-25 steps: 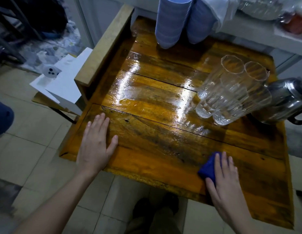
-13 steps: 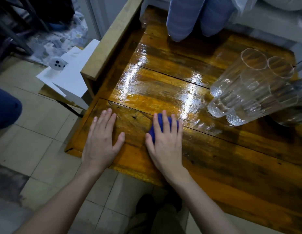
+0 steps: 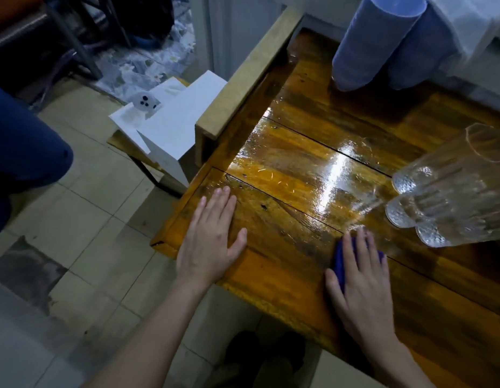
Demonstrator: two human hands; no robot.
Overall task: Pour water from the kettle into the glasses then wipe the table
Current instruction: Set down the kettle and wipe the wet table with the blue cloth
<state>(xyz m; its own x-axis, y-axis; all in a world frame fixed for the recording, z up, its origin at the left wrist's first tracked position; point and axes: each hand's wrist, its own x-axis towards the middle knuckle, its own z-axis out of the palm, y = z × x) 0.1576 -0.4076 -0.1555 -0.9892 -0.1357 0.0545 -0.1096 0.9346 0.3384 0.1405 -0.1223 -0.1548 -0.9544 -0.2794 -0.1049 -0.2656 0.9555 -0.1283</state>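
Observation:
A wet, glossy wooden table [image 3: 304, 163] fills the right half of the view. My right hand [image 3: 360, 278] lies flat on a blue cloth [image 3: 339, 261] near the table's front edge, pressing it onto the wood. Only the cloth's left side and a bit past my fingers show. My left hand [image 3: 209, 239] rests flat with fingers spread on the front left corner of the table, holding nothing. A cluster of clear ribbed glasses [image 3: 450, 197] stands at the right, just beyond my right fingertips. The kettle is out of view.
Two blue cylinders [image 3: 374, 40] stand at the table's back edge. A raised wooden rail [image 3: 248, 77] runs along the left side. White boards [image 3: 176, 127] sit on a low stand left of the table. A person's blue-clad leg [image 3: 22, 152] is at far left. My feet [image 3: 265, 357] stand on tiled floor.
My right hand slid the blue cloth from the front right to the left beside my left hand, then back right toward the glasses. The view shifted left, losing the kettle.

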